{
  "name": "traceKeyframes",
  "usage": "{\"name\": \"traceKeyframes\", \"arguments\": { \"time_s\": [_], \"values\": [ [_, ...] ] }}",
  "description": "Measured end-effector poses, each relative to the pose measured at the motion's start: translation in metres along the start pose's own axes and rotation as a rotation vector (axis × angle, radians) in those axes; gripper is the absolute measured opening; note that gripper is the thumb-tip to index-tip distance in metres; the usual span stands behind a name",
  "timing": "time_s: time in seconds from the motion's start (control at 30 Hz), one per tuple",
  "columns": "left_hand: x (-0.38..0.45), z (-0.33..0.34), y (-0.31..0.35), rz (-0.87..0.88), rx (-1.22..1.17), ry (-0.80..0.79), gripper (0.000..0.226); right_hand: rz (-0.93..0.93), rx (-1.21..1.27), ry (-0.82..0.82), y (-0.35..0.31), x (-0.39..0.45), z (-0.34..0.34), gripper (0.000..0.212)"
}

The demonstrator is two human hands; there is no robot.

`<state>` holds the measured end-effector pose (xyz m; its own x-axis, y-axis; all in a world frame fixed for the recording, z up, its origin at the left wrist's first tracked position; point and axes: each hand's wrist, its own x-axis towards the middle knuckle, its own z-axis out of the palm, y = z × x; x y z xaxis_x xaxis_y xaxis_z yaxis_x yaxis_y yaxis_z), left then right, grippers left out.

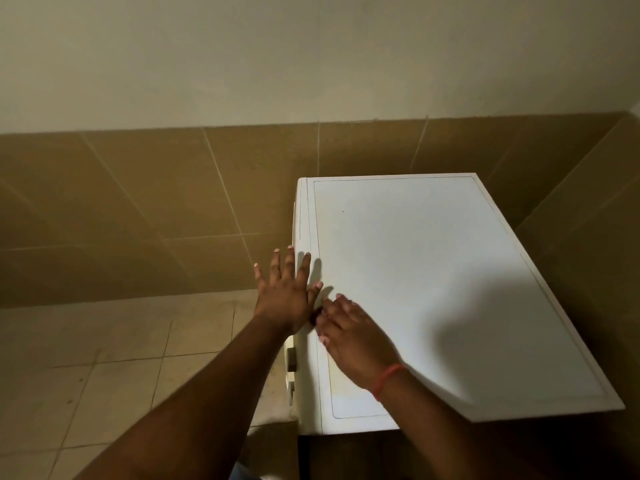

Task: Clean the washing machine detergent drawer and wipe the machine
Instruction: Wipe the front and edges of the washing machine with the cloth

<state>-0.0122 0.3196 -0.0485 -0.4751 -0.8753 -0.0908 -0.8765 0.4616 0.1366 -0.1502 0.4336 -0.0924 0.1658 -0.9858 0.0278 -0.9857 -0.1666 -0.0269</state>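
Both forearms rise from the bottom of the frame toward its centre. The right hand, a red band at its wrist, lies flat on the washing machine top near its left edge, fingers fairly straight and holding nothing I can make out. Just left, the left hand is spread wide over that edge, empty. The machine's long axis runs up-frame; its front face drops away left of the hands, so the left hand looks nearer the drawer, itself unseen.
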Motion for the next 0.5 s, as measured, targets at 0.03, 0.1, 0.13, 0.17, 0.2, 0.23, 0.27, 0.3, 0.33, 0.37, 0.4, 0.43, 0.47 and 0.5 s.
{"name": "traceKeyframes", "arguments": {
  "time_s": [0.03,0.1,0.13,0.17,0.2,0.23,0.27,0.3,0.33,0.37,0.4,0.43,0.47,0.5],
  "values": [
    [-0.001,0.0,-0.005,-0.016,-0.009,0.005,0.066,0.104,0.044,0.014,-0.002,0.007,-0.002,0.047],
    [-0.003,-0.002,-0.016,-0.047,-0.015,0.01,0.066,0.226,0.085,0.039,-0.011,0.019,-0.003,0.049],
    [-0.004,-0.002,-0.021,-0.06,-0.013,0.007,0.066,0.155,0.083,0.035,-0.019,0.024,-0.001,0.048],
    [-0.004,-0.001,-0.026,-0.069,-0.012,0.005,0.066,0.045,0.058,0.019,-0.025,0.029,0.0,0.047],
    [-0.005,-0.002,-0.031,-0.081,-0.014,0.004,0.066,-0.029,0.035,-0.001,-0.025,0.033,0.0,0.046],
    [-0.005,-0.003,-0.035,-0.094,-0.02,0.004,0.066,-0.006,0.032,-0.015,-0.021,0.039,-0.002,0.046],
    [-0.005,-0.003,-0.037,-0.109,-0.028,0.006,0.066,0.088,0.052,-0.008,-0.014,0.046,-0.002,0.047],
    [-0.005,-0.003,-0.039,-0.122,-0.033,0.008,0.066,0.183,0.062,0.008,-0.011,0.052,-0.002,0.048],
    [-0.006,-0.004,-0.04,-0.13,-0.035,0.008,0.066,0.2,0.067,0.005,-0.013,0.058,-0.002,0.048],
    [-0.007,-0.003,-0.041,-0.132,-0.035,0.006,0.066,0.108,0.057,-0.015,-0.019,0.062,-0.001,0.048],
    [-0.007,-0.003,-0.041,-0.131,-0.034,0.003,0.066,-0.025,0.027,-0.042,-0.025,0.064,0.002,0.048],
    [-0.007,-0.003,-0.041,-0.128,-0.032,0.002,0.066,-0.106,-0.005,-0.06,-0.024,0.065,0.001,0.047],
    [-0.006,-0.002,-0.042,-0.125,-0.03,0.002,0.066,-0.083,-0.009,-0.057,-0.017,0.065,-0.001,0.046],
    [-0.006,-0.003,-0.042,-0.124,-0.028,0.003,0.066,0.032,0.01,-0.026,-0.005,0.065,-0.002,0.046]
  ]
}}
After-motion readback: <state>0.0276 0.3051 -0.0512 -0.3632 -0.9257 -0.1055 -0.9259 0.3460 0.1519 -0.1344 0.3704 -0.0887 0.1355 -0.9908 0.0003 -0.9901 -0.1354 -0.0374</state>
